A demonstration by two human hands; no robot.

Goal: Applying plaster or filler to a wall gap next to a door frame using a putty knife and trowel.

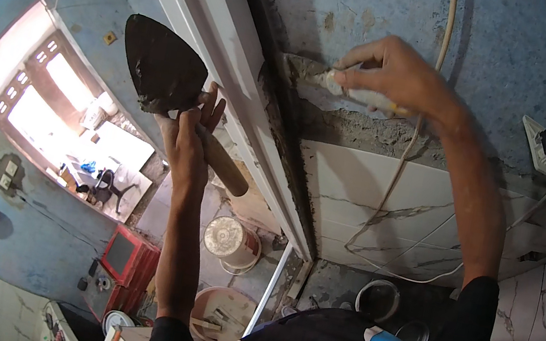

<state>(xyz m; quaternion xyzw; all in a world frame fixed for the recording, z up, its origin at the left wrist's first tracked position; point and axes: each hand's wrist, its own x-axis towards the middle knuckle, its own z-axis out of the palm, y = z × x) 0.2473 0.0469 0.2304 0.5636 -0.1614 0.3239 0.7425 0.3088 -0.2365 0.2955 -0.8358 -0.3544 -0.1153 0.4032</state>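
My left hand point(185, 137) is closed round a pointing trowel near the neck of its wooden handle. The broad dark blade point(162, 65) is raised to the left of the white door frame point(232, 50). My right hand point(395, 79) grips a putty knife point(305, 72) by its pale, mortar-smeared handle. Its blade lies against the wall edge beside the frame, over the dark strip of mortar point(279, 117). Below the knife, a rough grey band point(381, 135) of bare mortar runs above the marbled wall tiles point(351, 181).
A pale cable point(402, 164) hangs down the blue wall near my right arm. A socket strip point(540, 148) hangs at the right. Below are a lidded bucket point(229, 239), a round basin point(228, 301), a red case point(129, 262) and an open pail point(378, 300).
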